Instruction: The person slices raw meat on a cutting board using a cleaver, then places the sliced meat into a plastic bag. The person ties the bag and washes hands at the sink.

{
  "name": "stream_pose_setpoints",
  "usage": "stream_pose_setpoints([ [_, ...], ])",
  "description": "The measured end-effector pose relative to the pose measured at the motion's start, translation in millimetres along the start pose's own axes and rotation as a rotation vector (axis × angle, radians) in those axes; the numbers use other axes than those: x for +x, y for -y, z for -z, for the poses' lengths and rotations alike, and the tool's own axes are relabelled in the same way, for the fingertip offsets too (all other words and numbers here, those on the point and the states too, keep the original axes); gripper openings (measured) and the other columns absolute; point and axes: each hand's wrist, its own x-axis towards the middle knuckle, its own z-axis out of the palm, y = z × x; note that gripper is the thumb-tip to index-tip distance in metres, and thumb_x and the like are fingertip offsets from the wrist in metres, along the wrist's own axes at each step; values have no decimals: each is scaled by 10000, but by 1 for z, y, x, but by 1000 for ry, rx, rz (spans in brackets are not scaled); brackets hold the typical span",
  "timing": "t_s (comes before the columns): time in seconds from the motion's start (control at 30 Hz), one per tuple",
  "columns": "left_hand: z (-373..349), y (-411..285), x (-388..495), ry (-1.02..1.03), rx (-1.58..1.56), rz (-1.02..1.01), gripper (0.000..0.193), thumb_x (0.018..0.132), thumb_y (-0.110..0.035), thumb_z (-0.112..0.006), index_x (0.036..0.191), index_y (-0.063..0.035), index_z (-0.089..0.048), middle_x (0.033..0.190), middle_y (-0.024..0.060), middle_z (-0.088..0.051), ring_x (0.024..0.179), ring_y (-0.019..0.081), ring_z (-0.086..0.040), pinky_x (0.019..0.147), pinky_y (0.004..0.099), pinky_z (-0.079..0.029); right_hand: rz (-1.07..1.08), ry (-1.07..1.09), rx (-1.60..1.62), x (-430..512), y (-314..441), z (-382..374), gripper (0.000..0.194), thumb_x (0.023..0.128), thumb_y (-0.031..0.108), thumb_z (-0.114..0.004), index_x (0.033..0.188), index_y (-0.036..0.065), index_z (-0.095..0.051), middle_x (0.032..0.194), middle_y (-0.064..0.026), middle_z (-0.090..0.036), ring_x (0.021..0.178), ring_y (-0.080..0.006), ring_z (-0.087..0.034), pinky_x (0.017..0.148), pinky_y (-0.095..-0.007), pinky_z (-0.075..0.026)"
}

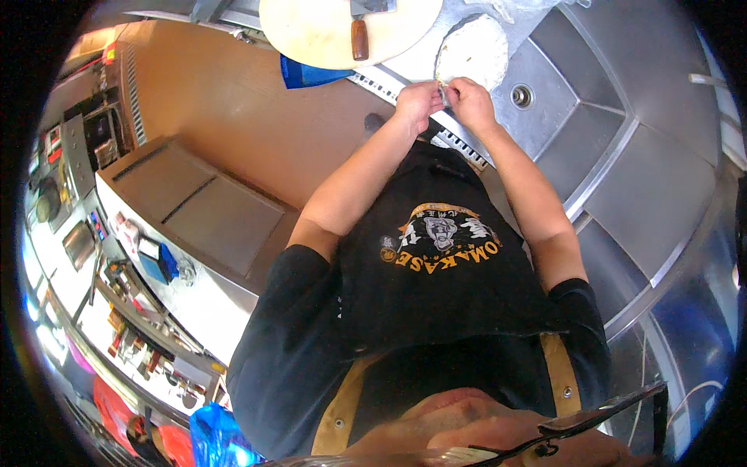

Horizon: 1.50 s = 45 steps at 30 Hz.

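My left hand (419, 105) and my right hand (471, 104) meet at the front edge of the metal counter. Pinched between the fingertips of both is a small greyish, shiny piece (444, 97), too small to identify. A bit of yellow shows just above it. Right beyond my fingers sits a round white container (475, 52), with small specks on its pale inside. Farther left lies a round wooden chopping board (303, 35). On the board rests a cleaver with a brown wooden handle (360, 41), its blade cut off by the top of the picture.
A steel sink basin with a drain (522, 96) lies to the right. Clear plastic (508, 7) lies beyond the white container. Something blue (312, 73) shows under the board. Behind on the left are a steel-doored counter (216, 216) and a person in red (114, 408).
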Motion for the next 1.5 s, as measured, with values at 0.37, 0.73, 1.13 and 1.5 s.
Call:
stream_pose_setpoints([
  [0.37,1,13,30,26,324,-53,245,795,-55,-693,986,73,-612,839,109,-626,693,179,-626,597,288,-543,-456,-89,148,-15,-8,-26,156,890,187,-599,898,39,-644,722,-148,-649,627,-274,-623,624,-363,-500],
  [0.73,11,-2,9,156,113,38,313,849,-26,-576,1145,60,-522,936,122,-618,821,221,-621,826,360,-535,-366,44,325,-16,-6,-8,208,893,251,-654,997,73,-631,715,-63,-613,671,-186,-593,630,-313,-482],
  [1.13,-15,4,6,-39,733,-212,196,787,-121,-696,932,-21,-611,766,52,-637,675,143,-597,631,309,-491,-60,236,50,9,-39,7,139,854,200,-584,915,75,-585,812,-200,-648,791,-399,-630,686,-491,-490],
  [1.5,-3,11,9,-235,945,-309,366,670,-306,-719,922,-43,-685,745,141,-674,734,252,-665,701,360,-516,-85,132,65,18,-44,31,146,861,200,-602,939,78,-587,797,-210,-648,766,-414,-629,676,-484,-501],
])
